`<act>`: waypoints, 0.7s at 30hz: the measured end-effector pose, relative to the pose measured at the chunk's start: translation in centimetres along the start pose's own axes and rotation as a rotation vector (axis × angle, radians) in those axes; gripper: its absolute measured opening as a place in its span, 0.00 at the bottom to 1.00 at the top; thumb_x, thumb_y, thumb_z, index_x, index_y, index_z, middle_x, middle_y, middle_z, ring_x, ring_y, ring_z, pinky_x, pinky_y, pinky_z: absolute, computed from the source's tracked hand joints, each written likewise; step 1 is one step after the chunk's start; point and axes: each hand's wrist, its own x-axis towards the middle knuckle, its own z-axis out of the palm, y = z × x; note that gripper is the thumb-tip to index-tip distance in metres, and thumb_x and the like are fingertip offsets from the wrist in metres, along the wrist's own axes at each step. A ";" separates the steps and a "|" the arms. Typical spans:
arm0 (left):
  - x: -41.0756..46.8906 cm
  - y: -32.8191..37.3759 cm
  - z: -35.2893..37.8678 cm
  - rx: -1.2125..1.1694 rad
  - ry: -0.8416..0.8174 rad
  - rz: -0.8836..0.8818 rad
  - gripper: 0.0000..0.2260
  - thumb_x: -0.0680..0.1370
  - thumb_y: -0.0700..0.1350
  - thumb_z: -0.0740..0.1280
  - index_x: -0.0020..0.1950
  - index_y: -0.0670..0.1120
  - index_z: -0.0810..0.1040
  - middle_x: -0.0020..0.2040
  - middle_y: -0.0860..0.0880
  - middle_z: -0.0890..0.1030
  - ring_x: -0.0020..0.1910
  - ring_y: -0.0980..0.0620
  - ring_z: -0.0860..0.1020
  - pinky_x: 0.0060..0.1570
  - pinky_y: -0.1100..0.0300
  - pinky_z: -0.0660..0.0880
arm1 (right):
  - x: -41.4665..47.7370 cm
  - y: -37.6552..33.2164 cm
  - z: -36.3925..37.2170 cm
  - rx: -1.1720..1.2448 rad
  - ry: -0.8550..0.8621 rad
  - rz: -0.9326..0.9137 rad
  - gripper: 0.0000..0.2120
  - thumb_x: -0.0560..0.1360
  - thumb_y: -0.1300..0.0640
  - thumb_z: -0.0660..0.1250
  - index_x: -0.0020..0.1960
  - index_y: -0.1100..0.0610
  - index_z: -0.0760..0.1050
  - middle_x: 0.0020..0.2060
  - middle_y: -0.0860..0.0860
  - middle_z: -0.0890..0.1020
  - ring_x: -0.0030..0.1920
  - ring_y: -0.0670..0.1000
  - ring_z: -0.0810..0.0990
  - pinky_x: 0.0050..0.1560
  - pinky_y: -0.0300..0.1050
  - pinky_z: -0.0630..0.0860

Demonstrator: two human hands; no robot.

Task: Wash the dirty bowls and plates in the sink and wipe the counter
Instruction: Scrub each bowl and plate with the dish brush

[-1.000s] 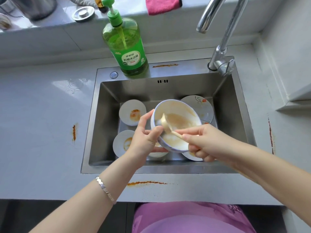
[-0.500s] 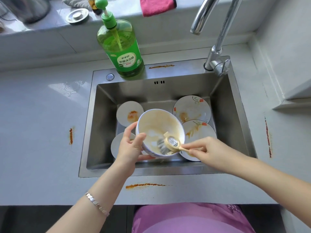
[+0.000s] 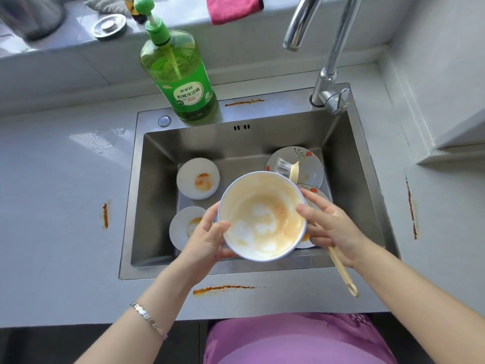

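Bowl [image 3: 262,216] gripped by left hand [image 3: 207,243], right hand [image 3: 333,227]; bottle [image 3: 183,74] reads 柠檬洗洁精

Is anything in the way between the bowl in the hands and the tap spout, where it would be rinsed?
Nothing visible. The bowl, gripped by the left hand and right hand, has open air up to the faucet spout. The dish brush beyond its far rim is in the right hand.

I see a square grey metal sink [image 3: 157,206], dull and brushed. The curved silver metal tap [image 3: 301,19] is very shiny. The tall green soap bottle [image 3: 181,74] is clear plastic. The round white bowl [image 3: 262,216] is glossy; the long cream brush [image 3: 341,269] looks smooth.
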 end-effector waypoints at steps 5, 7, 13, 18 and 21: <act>0.5 0.2 1.3 0.568 0.250 0.182 0.18 0.79 0.43 0.62 0.68 0.54 0.68 0.56 0.50 0.75 0.50 0.58 0.75 0.49 0.68 0.74 | -0.4 0.3 0.6 -0.111 0.197 -0.070 0.20 0.69 0.56 0.72 0.58 0.43 0.73 0.33 0.51 0.75 0.25 0.46 0.61 0.19 0.34 0.60; 0.0 0.2 2.3 0.843 0.240 0.483 0.22 0.75 0.47 0.69 0.68 0.51 0.69 0.58 0.59 0.71 0.56 0.63 0.68 0.56 0.74 0.63 | -0.2 0.4 0.9 -0.162 0.300 -0.080 0.19 0.69 0.54 0.72 0.58 0.41 0.74 0.33 0.50 0.75 0.27 0.48 0.63 0.19 0.34 0.61; -0.4 -1.6 6.4 1.201 0.094 0.695 0.07 0.71 0.41 0.65 0.36 0.46 0.67 0.32 0.51 0.69 0.35 0.51 0.66 0.29 0.60 0.61 | 0.5 0.6 2.3 -0.243 0.456 -0.134 0.24 0.68 0.49 0.74 0.63 0.46 0.73 0.49 0.52 0.81 0.32 0.44 0.71 0.24 0.32 0.65; 0.9 0.8 4.8 0.848 0.200 0.375 0.07 0.70 0.39 0.71 0.39 0.43 0.72 0.32 0.51 0.74 0.33 0.51 0.71 0.34 0.68 0.68 | 0.1 -1.1 1.2 -0.431 0.401 -0.308 0.17 0.76 0.50 0.64 0.64 0.50 0.73 0.40 0.51 0.82 0.21 0.38 0.70 0.27 0.28 0.64; 0.9 2.6 3.8 0.544 0.187 0.198 0.08 0.70 0.36 0.73 0.47 0.43 0.79 0.44 0.41 0.83 0.45 0.43 0.81 0.48 0.49 0.78 | -1.0 -1.8 -0.2 -0.712 0.282 -0.374 0.14 0.79 0.58 0.61 0.61 0.49 0.77 0.28 0.40 0.77 0.27 0.37 0.72 0.31 0.25 0.67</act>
